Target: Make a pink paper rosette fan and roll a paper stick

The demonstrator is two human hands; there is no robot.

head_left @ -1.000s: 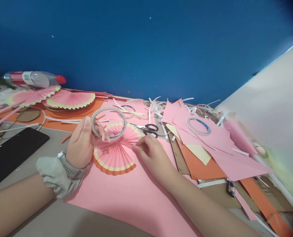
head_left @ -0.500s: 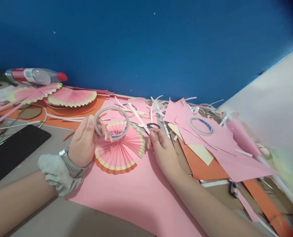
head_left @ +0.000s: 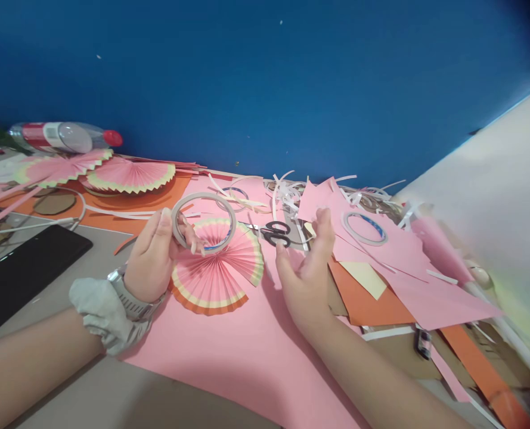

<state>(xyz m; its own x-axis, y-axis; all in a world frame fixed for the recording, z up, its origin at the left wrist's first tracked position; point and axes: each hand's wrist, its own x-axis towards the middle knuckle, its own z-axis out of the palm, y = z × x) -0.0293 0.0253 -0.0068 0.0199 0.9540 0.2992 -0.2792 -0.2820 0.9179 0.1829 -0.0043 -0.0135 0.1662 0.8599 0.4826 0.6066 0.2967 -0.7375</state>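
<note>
So, tape roll [head_left: 233,222] in left hand [head_left: 151,262].

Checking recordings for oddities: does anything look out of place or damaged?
A bottle lies on its side by the wall, not upright. The paper fan has a mismatched rim: orange at lower left, pale at right.

The light around me is soft and fairly even, with a broad, blurry-edged shadow over the pink sheet [head_left: 229,351] and the near desk [head_left: 90,393]. The pale panel [head_left: 506,208] looks nearly washed out beside the deep blue wall [head_left: 247,89]. The right hand's fingers [head_left: 324,238] are slightly smeared; the sides stretch, and the top right corner blackens.
</note>
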